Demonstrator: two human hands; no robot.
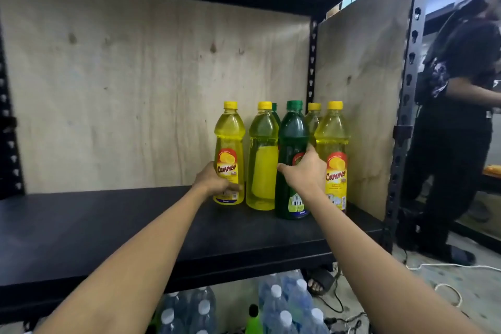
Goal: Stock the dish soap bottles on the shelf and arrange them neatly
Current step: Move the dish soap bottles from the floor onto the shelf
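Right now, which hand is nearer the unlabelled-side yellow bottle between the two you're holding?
Too close to call. The left hand grips the labelled yellow bottle just left of the middle yellow bottle; the right hand grips the green bottle just right of it.

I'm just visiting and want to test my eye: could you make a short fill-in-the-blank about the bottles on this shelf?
1. The left hand holds a clear plastic bottle of ____ liquid with a yellow cap.
2. The right hand grips a dark ____ plastic bottle.
3. The bottles stand on a ____ metal shelf board.
4. Behind them is a pale ____ back panel.

Missing words: yellow; green; black; plywood
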